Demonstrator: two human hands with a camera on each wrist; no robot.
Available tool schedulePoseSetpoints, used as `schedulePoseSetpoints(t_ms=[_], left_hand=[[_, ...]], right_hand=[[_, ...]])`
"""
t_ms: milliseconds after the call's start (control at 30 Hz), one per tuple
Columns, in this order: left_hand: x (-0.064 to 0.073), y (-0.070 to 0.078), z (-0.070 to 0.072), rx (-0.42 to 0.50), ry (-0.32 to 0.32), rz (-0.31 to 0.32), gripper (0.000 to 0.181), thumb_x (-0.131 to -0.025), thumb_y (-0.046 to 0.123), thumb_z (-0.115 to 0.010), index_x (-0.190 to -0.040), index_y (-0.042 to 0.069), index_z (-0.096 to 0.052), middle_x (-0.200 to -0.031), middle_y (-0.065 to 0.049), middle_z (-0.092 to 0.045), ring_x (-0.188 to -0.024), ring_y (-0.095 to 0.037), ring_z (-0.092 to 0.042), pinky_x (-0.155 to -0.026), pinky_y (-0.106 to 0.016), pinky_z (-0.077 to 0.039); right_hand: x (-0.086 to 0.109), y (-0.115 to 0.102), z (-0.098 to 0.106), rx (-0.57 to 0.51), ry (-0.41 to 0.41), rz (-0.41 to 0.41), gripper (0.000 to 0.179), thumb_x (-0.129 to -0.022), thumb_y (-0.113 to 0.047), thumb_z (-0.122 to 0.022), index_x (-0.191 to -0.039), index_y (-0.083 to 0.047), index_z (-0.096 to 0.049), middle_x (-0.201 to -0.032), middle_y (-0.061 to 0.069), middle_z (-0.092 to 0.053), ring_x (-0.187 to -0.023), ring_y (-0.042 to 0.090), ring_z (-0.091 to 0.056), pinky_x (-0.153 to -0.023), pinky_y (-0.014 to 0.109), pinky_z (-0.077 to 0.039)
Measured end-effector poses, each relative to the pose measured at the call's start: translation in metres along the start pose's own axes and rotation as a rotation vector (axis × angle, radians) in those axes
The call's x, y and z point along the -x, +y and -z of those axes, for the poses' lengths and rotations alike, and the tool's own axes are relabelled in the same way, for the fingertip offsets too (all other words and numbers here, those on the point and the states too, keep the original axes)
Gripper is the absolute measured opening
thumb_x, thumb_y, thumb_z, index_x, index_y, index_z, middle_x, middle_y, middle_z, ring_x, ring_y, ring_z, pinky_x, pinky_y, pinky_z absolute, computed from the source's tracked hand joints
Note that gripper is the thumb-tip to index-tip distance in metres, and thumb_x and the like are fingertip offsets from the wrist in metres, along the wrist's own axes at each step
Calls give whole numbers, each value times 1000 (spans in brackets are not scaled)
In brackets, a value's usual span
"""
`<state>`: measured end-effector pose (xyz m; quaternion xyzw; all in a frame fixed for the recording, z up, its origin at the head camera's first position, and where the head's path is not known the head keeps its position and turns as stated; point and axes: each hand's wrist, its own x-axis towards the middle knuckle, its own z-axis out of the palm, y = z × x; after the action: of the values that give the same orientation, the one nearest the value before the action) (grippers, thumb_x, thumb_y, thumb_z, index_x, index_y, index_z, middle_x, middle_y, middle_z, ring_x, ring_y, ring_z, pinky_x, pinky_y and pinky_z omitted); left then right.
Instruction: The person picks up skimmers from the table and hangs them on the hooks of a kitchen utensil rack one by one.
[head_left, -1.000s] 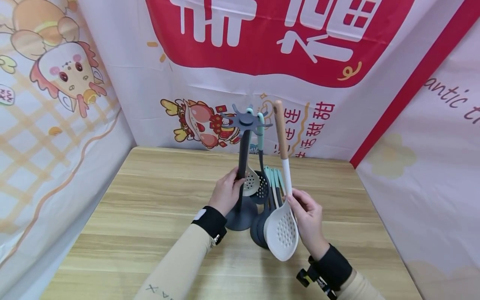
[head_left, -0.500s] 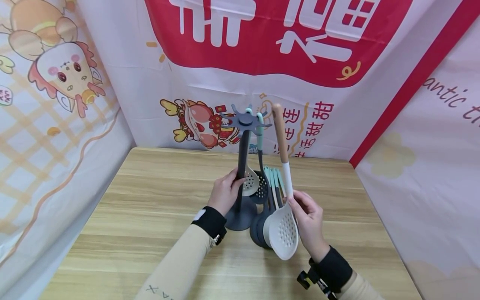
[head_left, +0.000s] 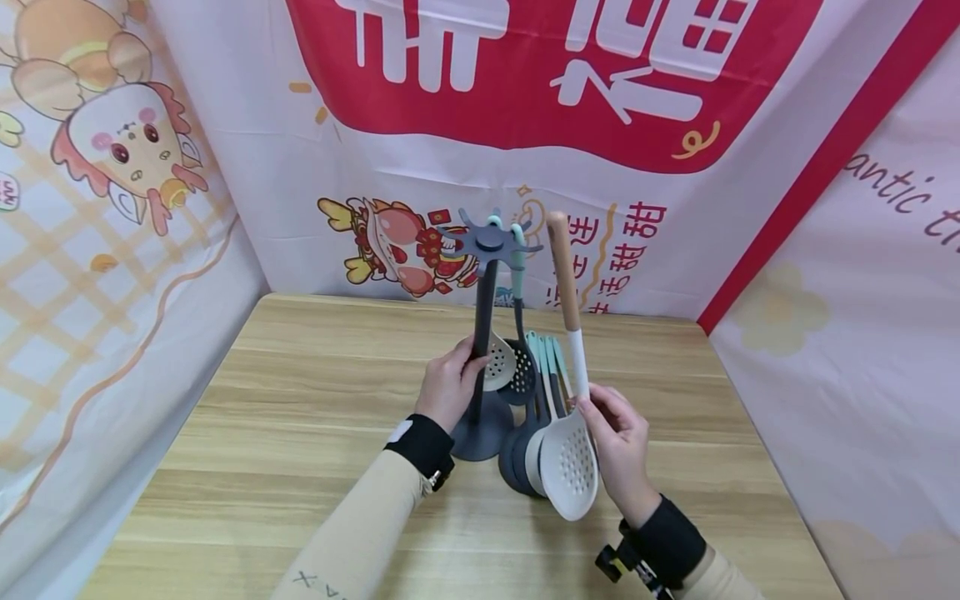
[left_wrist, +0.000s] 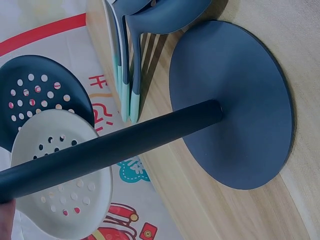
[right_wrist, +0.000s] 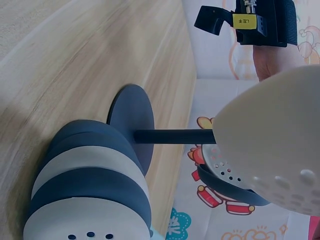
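My left hand (head_left: 448,383) grips the pole of a dark grey utensil stand (head_left: 485,308), whose round base (left_wrist: 235,140) rests on the wooden table. From its hooked top hang a pale slotted spoon (left_wrist: 65,205) and a dark skimmer (left_wrist: 40,82), both with mint handles. My right hand (head_left: 621,446) pinches a white perforated spoon (head_left: 570,467) at the neck, just above its bowl. The spoon stands nearly upright, bowl down, its wooden handle (head_left: 562,275) rising beside the stand's hooks without touching them. Its bowl fills much of the right wrist view.
Right of the base lies a row of nested dark and pale utensils (right_wrist: 90,175), their mint handles (head_left: 546,354) pointing away from me. A printed cloth (head_left: 420,158) hangs behind the table's far edge, with more cloth at both sides.
The white perforated spoon's handle top has dipped slightly, and its bowl has turned and shifted a little right. My left hand keeps its grip on the pole.
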<state>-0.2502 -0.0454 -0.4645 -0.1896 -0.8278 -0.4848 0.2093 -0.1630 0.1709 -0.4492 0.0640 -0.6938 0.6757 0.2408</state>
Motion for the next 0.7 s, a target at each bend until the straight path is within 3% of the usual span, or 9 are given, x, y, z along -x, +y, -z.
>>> schedulePoseSetpoints(t_ms=[467,700], left_hand=[[1,-1,-3,-55,78,-15,29,-92,10,-69,-121,4,-66,-106,-14,-75,-97,-29,-74,-83,-41,-60],[1,-1,-3,-44,79,-7,31,-92,10,-69,-122,5,-66,-108,-13,-75,-98,-29,-74,-82,-41,-60]], right_hand=[[1,3,3,2,-18,55,17,-92,12,-58,-104,22,-61,-89,-9,-69,-80,3,-66,-68,14,-53],[2,3,3,-6,-16,48,17,-91,12,-59,-105,22,-61,-90,-9,-69,-80,4,-66,-69,14,-54]])
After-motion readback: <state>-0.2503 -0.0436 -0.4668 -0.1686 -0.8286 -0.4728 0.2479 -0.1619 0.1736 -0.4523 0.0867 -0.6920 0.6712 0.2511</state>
